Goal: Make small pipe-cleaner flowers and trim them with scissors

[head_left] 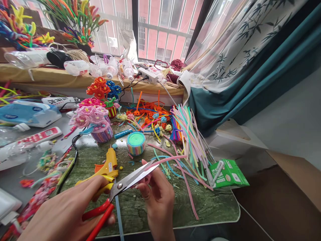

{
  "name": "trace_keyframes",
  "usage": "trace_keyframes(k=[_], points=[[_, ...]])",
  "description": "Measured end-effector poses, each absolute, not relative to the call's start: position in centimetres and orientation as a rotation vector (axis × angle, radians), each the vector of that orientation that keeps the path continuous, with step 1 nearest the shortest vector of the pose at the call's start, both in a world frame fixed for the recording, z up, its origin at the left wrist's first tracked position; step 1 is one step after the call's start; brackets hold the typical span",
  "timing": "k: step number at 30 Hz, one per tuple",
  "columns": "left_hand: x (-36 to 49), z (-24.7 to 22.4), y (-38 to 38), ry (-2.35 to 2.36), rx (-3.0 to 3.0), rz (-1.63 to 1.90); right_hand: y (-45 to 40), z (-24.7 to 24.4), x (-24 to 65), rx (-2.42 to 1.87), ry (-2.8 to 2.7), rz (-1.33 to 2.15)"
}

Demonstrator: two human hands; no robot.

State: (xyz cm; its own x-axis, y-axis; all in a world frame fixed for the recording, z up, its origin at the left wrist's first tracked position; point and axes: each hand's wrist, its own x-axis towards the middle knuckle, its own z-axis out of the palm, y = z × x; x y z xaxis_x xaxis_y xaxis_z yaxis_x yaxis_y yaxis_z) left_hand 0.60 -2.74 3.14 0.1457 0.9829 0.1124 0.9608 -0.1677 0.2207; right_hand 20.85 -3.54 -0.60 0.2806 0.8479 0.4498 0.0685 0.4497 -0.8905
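My left hand [67, 201] is closed round the red and yellow handles of a pair of scissors [120, 186]. Their blades stand slightly apart and point up and right, with a pink pipe cleaner [170, 158] by the tips. My right hand [159, 197] pinches the pink pipe cleaner, whose looped part is partly hidden by fingers and blades. Just beyond the scissors lies a yellow glue gun [110, 164]. A small round pot wrapped in striped pipe cleaners [135, 144], turquoise on top, stands farther back.
A bundle of pastel pipe cleaners [192, 140] lies at right, near a green packet [229, 173]. Pipe-cleaner flowers in a pot [101, 132] stand at back left. A black cable [74, 147] crosses the left side. Plastic bottles [76, 68] line the sill.
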Motion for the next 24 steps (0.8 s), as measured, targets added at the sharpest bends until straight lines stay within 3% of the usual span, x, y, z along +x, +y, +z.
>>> trace_keyframes(k=[13, 24], points=[[-3.7, 0.8, -3.7, 1.874, 2.581, 0.170, -3.5, -0.5, 21.9, -1.011, -1.369, 0.462], [-3.5, -0.2, -3.7, 1.900, 2.573, 0.373, -3.5, 0.6, 21.4, -0.998, -1.323, 0.395]])
